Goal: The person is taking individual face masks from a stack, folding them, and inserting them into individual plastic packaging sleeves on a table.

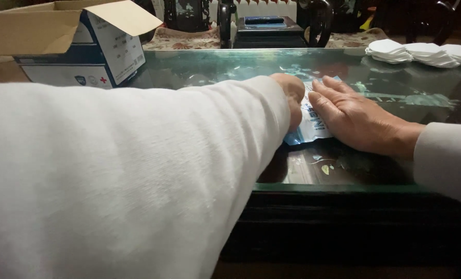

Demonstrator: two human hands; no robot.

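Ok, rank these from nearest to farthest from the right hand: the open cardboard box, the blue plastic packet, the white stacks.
1. Blue plastic packet: under the right hand, touching it.
2. White stacks: at the table's far right edge.
3. Open cardboard box: at the far left, beyond the left hand.

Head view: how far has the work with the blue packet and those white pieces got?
Done: white pieces lie stacked at the glass table's far right. In hand: both the left hand and right hand press a blue packet flat. Left: the open carton stands nearby; its contents are hidden.
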